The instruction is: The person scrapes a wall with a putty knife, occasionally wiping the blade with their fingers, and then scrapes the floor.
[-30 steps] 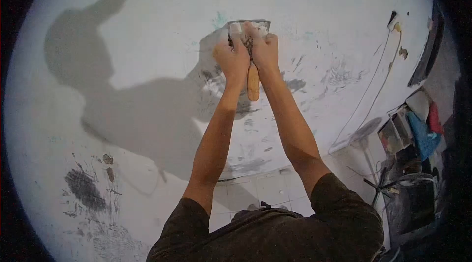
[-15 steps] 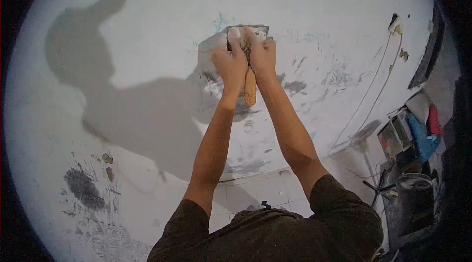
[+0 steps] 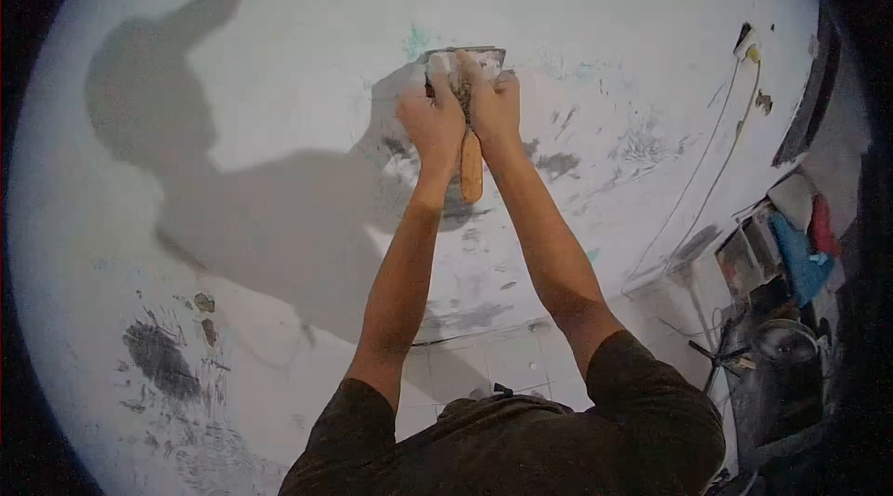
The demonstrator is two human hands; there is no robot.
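Note:
A scraper with a wide metal blade (image 3: pixel 486 57) and a wooden handle (image 3: pixel 472 167) is held upright in front of the white wall (image 3: pixel 307 77). My left hand (image 3: pixel 433 121) grips the left side of the blade, its thumb lying on the face. On the right side, my right hand (image 3: pixel 495 114) holds the blade in the same way, thumb beside the other. The handle hangs down between my wrists, in neither hand. The fingers behind the blade are hidden. Dark smudges (image 3: pixel 558 163) mark the wall around the tool.
My shadow (image 3: pixel 270 207) falls on the wall to the left. A cable (image 3: pixel 693 175) hangs on the wall at right. At lower right stand a fan (image 3: pixel 784 343), a blue cloth (image 3: pixel 802 259) and a red cloth (image 3: pixel 822 224). Floor tiles (image 3: pixel 460 361) show below.
Both hands and the scraper have shifted very slightly to the left. The grip on the blade looks the same.

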